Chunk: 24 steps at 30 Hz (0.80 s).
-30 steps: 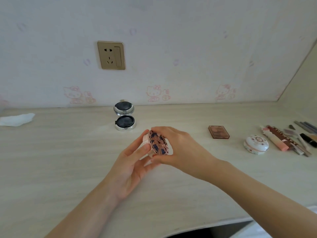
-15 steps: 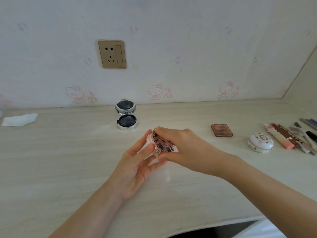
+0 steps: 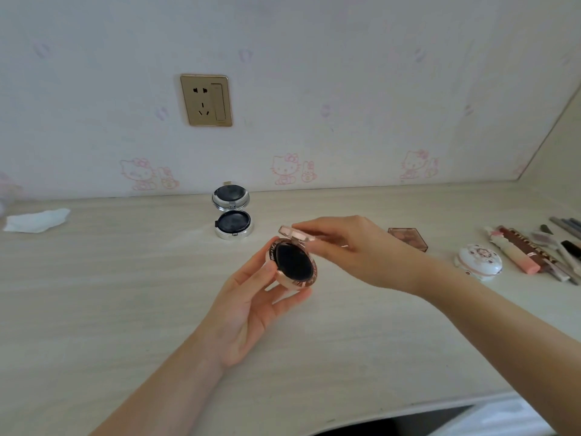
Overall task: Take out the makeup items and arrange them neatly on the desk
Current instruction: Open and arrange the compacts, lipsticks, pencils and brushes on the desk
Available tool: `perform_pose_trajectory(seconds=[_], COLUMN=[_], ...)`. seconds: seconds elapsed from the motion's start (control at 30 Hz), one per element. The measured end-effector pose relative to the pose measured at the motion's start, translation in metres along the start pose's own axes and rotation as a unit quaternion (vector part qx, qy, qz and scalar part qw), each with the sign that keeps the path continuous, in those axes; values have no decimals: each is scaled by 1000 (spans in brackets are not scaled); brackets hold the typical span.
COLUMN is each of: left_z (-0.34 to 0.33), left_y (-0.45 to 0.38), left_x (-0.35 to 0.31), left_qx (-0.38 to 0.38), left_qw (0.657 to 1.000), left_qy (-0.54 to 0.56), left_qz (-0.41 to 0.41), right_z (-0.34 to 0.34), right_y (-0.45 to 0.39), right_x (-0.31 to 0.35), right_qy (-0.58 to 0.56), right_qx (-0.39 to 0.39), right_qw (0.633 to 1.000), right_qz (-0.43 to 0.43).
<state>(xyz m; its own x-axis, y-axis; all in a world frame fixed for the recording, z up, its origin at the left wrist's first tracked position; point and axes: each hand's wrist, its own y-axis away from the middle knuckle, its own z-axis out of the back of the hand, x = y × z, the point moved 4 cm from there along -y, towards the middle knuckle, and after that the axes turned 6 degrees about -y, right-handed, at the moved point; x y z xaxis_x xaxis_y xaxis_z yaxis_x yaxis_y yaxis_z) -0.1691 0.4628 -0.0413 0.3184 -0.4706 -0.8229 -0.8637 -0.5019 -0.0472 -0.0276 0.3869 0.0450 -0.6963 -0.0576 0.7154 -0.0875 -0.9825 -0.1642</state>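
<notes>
Fingers [image 3: 261, 272] of the left hand [image 3: 251, 313] curl up around a round pink and gold makeup case [image 3: 294, 265] and hold its bottom half from below. The thumb sits on the left side of the case and the other fingers cup it underneath. Inside the case is a round black pad. The right hand [image 3: 352, 250] reaches in from the right, and its fingertips [image 3: 301, 228] pinch the pink lid [image 3: 294, 232], which is tipped up and back from the top of the case. The case is up in the air above the pale wooden desk [image 3: 125, 294], near the middle.

Behind the hands, close to the wall, a round silver makeup case [image 3: 232, 212] lies open on the desk with a dark inside in both halves. To the right of the hands sits a small square brown box with a clear lid [image 3: 412, 239]. Further right is a white round box with little flowers on it [image 3: 478, 259]. Just beside that is a row of tubes, pencils and brushes [image 3: 540, 247], lying close together at the right edge. Far to the left lies a white crumpled tissue [image 3: 37, 220]. A gold wall socket [image 3: 206, 100] is on the wall, and pink cat pictures [image 3: 286, 168] run along the wall just above the desk.
</notes>
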Motion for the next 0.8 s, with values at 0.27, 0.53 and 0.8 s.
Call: perform_pose_trajectory(seconds=[0.27,0.53,0.8], left_z=[2,15,2], left_y=[-1,1,6], left_x=[0,-6,-11], left_qx=[-8,-185,-199], left_qw=[1000,950,768], left_qy=[29,-240,-583], left_qz=[2,-76,-175], right_z=[-6,2,-3], right_y=[-4,-15,-30], right_x=[-4,-10,-23], right_qy=[-46,38,42], right_qx=[-35,-65,-60], right_qw=[998,997,997], right_qz=[18,24,3])
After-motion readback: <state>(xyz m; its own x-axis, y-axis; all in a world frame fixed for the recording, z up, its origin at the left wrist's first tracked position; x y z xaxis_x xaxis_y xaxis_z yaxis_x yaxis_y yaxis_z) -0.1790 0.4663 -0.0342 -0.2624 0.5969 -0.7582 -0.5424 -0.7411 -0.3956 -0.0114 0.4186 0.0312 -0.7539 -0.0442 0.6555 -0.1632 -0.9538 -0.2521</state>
